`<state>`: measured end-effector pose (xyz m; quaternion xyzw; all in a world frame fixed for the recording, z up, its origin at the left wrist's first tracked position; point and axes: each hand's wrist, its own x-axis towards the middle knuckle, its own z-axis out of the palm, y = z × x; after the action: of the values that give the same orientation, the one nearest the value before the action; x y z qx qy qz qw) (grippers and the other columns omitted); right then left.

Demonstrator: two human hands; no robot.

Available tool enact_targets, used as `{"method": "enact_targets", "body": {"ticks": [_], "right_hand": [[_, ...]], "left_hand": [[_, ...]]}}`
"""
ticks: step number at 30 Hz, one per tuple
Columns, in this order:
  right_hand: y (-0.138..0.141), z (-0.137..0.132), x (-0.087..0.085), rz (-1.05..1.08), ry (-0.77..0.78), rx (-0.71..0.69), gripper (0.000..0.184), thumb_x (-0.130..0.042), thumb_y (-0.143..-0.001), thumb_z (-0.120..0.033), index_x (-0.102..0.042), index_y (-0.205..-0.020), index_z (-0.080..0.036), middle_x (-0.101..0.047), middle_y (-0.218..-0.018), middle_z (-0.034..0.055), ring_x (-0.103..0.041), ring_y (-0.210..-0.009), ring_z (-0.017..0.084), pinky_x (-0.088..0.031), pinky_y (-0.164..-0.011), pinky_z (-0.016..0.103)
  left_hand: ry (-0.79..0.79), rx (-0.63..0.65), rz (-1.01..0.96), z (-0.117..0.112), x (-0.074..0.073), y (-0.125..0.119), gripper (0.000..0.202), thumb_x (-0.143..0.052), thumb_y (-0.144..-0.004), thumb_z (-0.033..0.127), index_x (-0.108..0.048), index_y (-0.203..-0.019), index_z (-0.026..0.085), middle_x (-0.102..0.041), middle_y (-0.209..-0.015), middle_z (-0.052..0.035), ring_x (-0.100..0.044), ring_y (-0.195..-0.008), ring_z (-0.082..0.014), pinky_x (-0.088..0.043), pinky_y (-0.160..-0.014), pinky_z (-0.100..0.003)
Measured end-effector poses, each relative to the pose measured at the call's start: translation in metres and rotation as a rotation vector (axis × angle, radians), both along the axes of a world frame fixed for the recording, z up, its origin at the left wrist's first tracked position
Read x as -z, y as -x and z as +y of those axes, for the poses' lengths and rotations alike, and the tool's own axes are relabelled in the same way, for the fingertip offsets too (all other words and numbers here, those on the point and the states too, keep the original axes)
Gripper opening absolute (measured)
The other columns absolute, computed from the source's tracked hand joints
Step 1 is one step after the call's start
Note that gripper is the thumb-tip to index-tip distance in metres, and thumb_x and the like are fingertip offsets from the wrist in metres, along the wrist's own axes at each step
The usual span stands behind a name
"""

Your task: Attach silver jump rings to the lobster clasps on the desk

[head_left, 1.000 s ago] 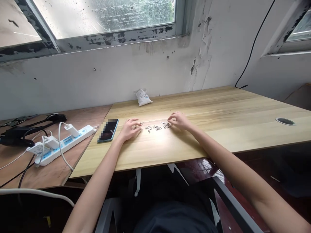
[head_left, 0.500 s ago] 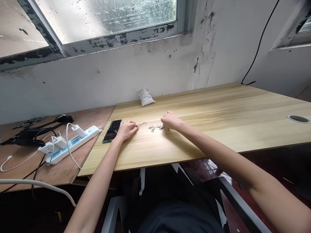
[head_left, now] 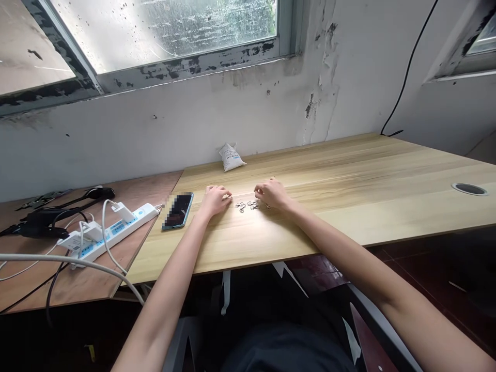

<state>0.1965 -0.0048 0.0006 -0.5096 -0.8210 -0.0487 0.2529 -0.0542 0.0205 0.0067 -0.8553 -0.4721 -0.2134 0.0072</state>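
Small metal rings (head_left: 241, 207) lie in loose clusters on the light wood table (head_left: 329, 206). A second cluster of rings (head_left: 253, 205) sits just below the fingertips of my right hand (head_left: 272, 193). That hand's fingers are bent together, pointing left. More metal pieces show partly under its near side. My left hand (head_left: 217, 200) rests left of the rings, its fingers closed toward the right. A tiny pale bit shows at its fingertips, too small to make out. The row of rings seen earlier there is hidden by this hand.
A phone (head_left: 178, 211) lies left of my left hand. A white packet (head_left: 231, 157) stands near the wall. On the brown board at left are a white power strip (head_left: 120, 227) with plugs and cables, and a black strap-like device (head_left: 50, 217). A round grommet (head_left: 469, 189) is at right.
My left hand has moved right, off the phone's edge and over the row of rings. My right hand has turned from a fist-like pose, its fingertips now pointing left above the rings.
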Motion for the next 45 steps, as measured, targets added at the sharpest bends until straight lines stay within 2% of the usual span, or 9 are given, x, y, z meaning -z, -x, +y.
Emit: {"method": "enact_targets", "body": {"ticks": [5, 10, 19, 23, 26, 30, 34, 41, 45], "right_hand": [[-0.001, -0.003, -0.004, 0.095, -0.027, 0.011, 0.02, -0.056, -0.088, -0.022, -0.075, -0.084, -0.019, -0.075, -0.083, 0.0057, -0.063, -0.074, 0.018, -0.034, -0.077, 0.031], [0.001, -0.002, 0.0, 0.158, -0.032, -0.004, 0.018, -0.057, -0.086, -0.021, -0.074, -0.083, -0.019, -0.075, -0.081, 0.0036, -0.063, -0.071, 0.016, -0.034, -0.076, 0.03], [0.003, -0.001, 0.005, 0.231, -0.027, -0.048, 0.017, -0.057, -0.084, -0.021, -0.074, -0.081, -0.019, -0.074, -0.075, 0.0023, -0.061, -0.067, 0.014, -0.034, -0.078, 0.031], [0.003, -0.004, 0.003, 0.283, -0.016, -0.061, 0.017, -0.058, -0.083, -0.019, -0.074, -0.081, -0.019, -0.073, -0.074, 0.0033, -0.062, -0.067, 0.015, -0.036, -0.077, 0.031], [0.006, -0.009, 0.002, 0.347, 0.001, -0.072, 0.016, -0.059, -0.082, -0.018, -0.075, -0.082, -0.018, -0.073, -0.073, 0.0034, -0.061, -0.064, 0.014, -0.038, -0.071, 0.028], [0.014, -0.013, 0.002, 0.447, 0.037, -0.102, 0.014, -0.061, -0.081, -0.017, -0.074, -0.081, -0.017, -0.073, -0.071, 0.0025, -0.061, -0.061, 0.012, -0.04, -0.061, 0.023], [0.023, -0.014, 0.004, 0.546, 0.078, -0.134, 0.01, -0.063, -0.079, -0.015, -0.073, -0.079, -0.017, -0.073, -0.073, 0.0019, -0.063, -0.065, 0.012, -0.043, -0.06, 0.021], [0.02, -0.015, 0.006, 0.684, 0.128, -0.134, 0.008, -0.064, -0.077, -0.015, -0.071, -0.076, -0.015, -0.072, -0.071, 0.0034, -0.063, -0.064, 0.013, -0.046, -0.059, 0.022], [0.018, -0.014, 0.008, 0.738, 0.164, -0.139, 0.007, -0.064, -0.075, -0.013, -0.071, -0.075, -0.015, -0.073, -0.071, 0.0032, -0.065, -0.064, 0.013, -0.048, -0.059, 0.022]], "left_hand": [[-0.026, -0.003, -0.003, 0.0, 0.004, -0.015, 0.017, -0.059, -0.083, 0.025, -0.074, -0.074, 0.026, -0.069, -0.087, -0.0067, -0.057, -0.095, -0.027, -0.021, -0.108, -0.048], [-0.046, -0.051, -0.03, -0.004, 0.004, -0.007, 0.014, -0.061, -0.081, 0.03, -0.073, -0.088, 0.024, -0.067, -0.098, -0.0089, -0.055, -0.102, -0.0298, -0.027, -0.103, -0.049], [-0.011, -0.058, -0.114, -0.001, 0.009, -0.004, 0.019, -0.059, -0.083, 0.03, -0.07, -0.069, 0.024, -0.069, -0.087, -0.008, -0.057, -0.095, -0.0282, -0.028, -0.101, -0.048], [-0.001, -0.067, -0.196, -0.003, 0.009, -0.003, 0.015, -0.059, -0.082, 0.029, -0.07, -0.075, 0.023, -0.071, -0.09, -0.0082, -0.058, -0.097, -0.0285, -0.028, -0.102, -0.048], [0.02, -0.078, -0.285, -0.007, 0.008, -0.006, 0.018, -0.055, -0.085, 0.032, -0.07, -0.082, 0.021, -0.073, -0.092, -0.0071, -0.062, -0.093, -0.0261, -0.033, -0.1, -0.047], [0.1, -0.038, -0.388, -0.014, 0.007, -0.018, 0.021, -0.056, -0.084, 0.036, -0.07, -0.082, 0.019, -0.074, -0.088, -0.0057, -0.066, -0.084, -0.0216, -0.046, -0.088, -0.037], [0.176, 0.001, -0.469, -0.02, 0.008, -0.028, 0.024, -0.061, -0.08, 0.04, -0.072, -0.079, 0.018, -0.075, -0.083, -0.0058, -0.069, -0.079, -0.0201, -0.052, -0.078, -0.031], [0.146, -0.046, -0.562, -0.019, 0.012, -0.025, 0.022, -0.067, -0.077, 0.034, -0.073, -0.09, 0.018, -0.076, -0.088, -0.0066, -0.07, -0.083, -0.0199, -0.054, -0.079, -0.032], [0.125, -0.052, -0.539, -0.016, 0.016, -0.022, 0.015, -0.064, -0.078, 0.027, -0.075, -0.087, 0.02, -0.076, -0.087, -0.0056, -0.07, -0.081, -0.02, -0.054, -0.082, -0.035]]}}
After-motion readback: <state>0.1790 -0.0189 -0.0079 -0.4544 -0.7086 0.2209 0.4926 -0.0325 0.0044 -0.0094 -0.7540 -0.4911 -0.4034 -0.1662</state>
